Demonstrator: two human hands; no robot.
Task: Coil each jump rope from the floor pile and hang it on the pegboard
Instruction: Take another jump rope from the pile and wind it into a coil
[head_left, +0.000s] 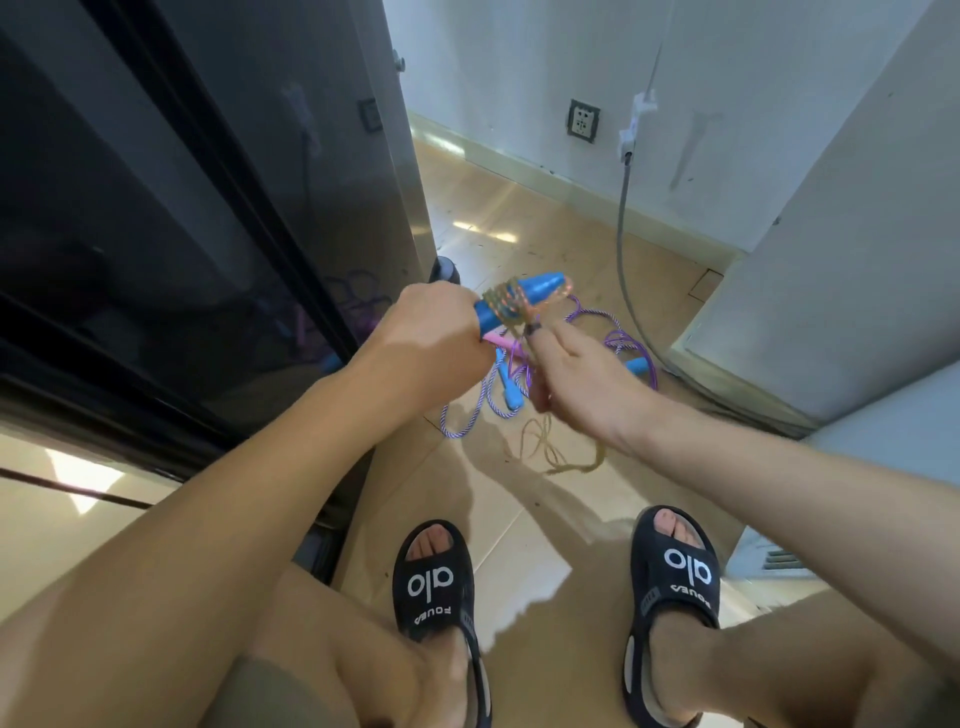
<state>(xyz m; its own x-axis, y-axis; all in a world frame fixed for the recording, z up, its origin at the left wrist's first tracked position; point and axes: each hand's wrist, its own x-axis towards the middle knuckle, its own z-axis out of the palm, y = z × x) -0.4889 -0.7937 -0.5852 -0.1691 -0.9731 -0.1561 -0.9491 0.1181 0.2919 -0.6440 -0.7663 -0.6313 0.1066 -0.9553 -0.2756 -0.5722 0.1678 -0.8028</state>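
Fingers (415, 301) of left hand (431, 338) clenched round blue handle (524, 299), right hand (576, 374) pinching tan rope (519, 306) (blurred), purple rope pile (498, 395) on floor (545, 519) beyond, dark cabinet (182, 208) close left.

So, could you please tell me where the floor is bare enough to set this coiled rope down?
Bare tile lies between the two sandals and ahead of them up to the dangling tan rope, and by the wall outlet. It is crowded under both hands, left and right, where the purple rope sprawls.
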